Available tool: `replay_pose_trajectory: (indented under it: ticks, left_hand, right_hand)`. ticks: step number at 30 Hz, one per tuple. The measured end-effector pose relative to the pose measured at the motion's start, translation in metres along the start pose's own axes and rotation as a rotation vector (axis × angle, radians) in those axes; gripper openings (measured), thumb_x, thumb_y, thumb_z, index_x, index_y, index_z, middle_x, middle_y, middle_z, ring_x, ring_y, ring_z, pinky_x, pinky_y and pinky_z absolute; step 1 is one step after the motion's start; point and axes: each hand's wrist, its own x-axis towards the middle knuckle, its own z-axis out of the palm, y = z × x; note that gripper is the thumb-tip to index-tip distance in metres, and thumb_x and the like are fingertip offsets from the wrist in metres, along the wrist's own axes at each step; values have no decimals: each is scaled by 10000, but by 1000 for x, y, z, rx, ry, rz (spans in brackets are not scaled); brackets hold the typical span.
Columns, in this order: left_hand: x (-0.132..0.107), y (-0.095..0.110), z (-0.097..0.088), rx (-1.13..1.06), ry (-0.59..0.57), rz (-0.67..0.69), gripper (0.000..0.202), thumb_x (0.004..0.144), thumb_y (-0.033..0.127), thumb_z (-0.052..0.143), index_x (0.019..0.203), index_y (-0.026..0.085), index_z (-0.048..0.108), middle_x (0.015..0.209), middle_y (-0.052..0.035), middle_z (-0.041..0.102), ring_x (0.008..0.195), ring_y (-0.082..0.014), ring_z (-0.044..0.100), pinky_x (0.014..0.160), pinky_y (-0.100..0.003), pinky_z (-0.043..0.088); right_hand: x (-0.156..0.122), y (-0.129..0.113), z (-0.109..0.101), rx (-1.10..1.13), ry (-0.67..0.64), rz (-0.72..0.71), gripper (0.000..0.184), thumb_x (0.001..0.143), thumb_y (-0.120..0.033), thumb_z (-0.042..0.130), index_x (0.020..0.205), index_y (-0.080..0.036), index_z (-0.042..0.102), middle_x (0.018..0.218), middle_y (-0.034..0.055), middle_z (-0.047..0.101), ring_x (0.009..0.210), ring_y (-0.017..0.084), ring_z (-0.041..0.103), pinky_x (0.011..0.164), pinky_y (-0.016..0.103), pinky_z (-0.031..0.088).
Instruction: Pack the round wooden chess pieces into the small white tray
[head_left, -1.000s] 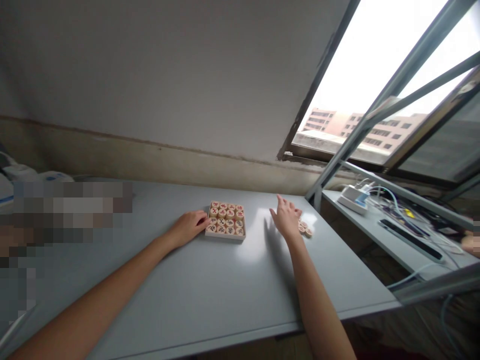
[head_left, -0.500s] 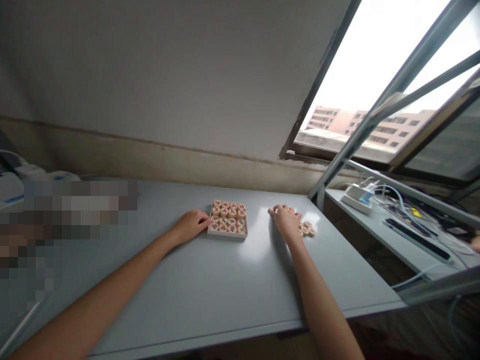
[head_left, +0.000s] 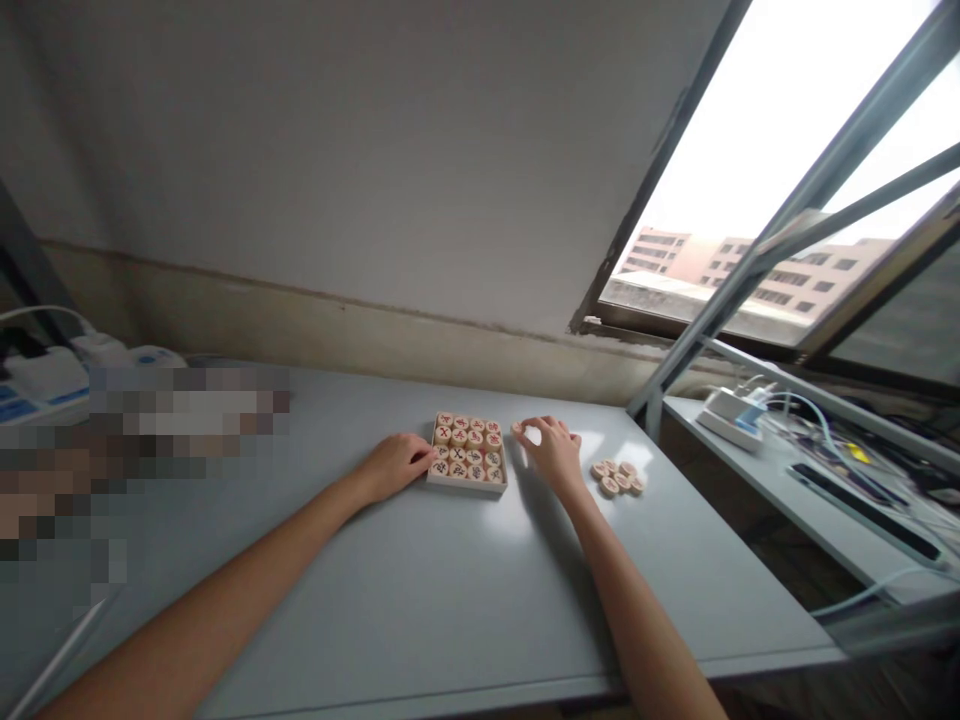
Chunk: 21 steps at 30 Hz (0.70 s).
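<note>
Two bare forearms slant in from the near edge of the desk (head_left: 420, 600), one at each side, with the hands near each other toward the middle. The left hand (head_left: 394, 466) lies low, palm down and fingers bent, thumb and fingertips at the left edge of the box (head_left: 466, 486); at this size I cannot tell whether they grip it or merely touch. The right hand (head_left: 555, 452) arches just beyond the box's right side, wrist above the fingers, thumb and fingers pinching one disc (head_left: 517, 428) at their tips.

Between the hands sits the box, shallow, pale and lidless, flat on the desk. Four rows of four discs fill its top, faces up: red characters on the two far rows, black on the two near ones. Right of the right hand, a small cluster of loose discs (head_left: 609, 486) lies on the desk, several touching.

Farther right, past a metal post (head_left: 720, 300), a side shelf carries a power strip (head_left: 731, 420) and tangled cables. Behind the desk rises a grey wall (head_left: 337, 150), with a bright window (head_left: 735, 150) at right.
</note>
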Motion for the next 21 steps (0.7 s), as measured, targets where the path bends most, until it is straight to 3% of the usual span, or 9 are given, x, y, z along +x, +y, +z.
replay_pose_trajectory:
  ticks: [3, 7, 10, 15, 21]
  left_hand:
    - [0, 1, 0, -10, 9, 1, 416, 844, 379, 328, 614, 150, 588, 677, -49, 615, 633, -141, 510, 595, -232, 303]
    - [0, -1, 1, -47, 7, -11, 423, 845, 388, 325, 605, 147, 577, 652, -42, 615, 610, -134, 508, 587, -230, 305]
    - [1, -3, 1, -95, -17, -18, 472, 859, 386, 278, 559, 145, 552, 604, -31, 595, 587, -127, 507, 599, -226, 321]
    - [1, -5, 0, -169, -35, -17, 552, 881, 381, 167, 536, 148, 529, 579, -18, 574, 576, -119, 500, 633, -221, 347]
    - [1, -2, 0, -146, -17, -41, 567, 862, 470, 215, 523, 145, 533, 570, -20, 575, 568, -120, 500, 638, -222, 346]
  right_hand:
    - [0, -19, -6, 130, 70, -81, 336, 806, -526, 432, 916, -268, 617, 980, 40, 589, 938, 213, 488, 745, 333, 311]
    - [-10, -61, -8, 194, 14, -322, 273, 798, -507, 474, 889, -298, 623, 989, 15, 597, 931, 195, 483, 776, 333, 300]
    - [-20, -82, -6, 175, -8, -415, 258, 797, -499, 485, 877, -299, 627, 1018, 17, 589, 944, 199, 471, 799, 350, 287]
    - [-28, -89, -7, 124, -1, -420, 225, 797, -471, 506, 893, -303, 621, 1048, 15, 569, 970, 205, 450, 811, 368, 272]
    - [-31, -92, -7, 110, 14, -429, 227, 829, -456, 463, 919, -302, 603, 1059, 19, 566, 974, 212, 439, 812, 381, 257]
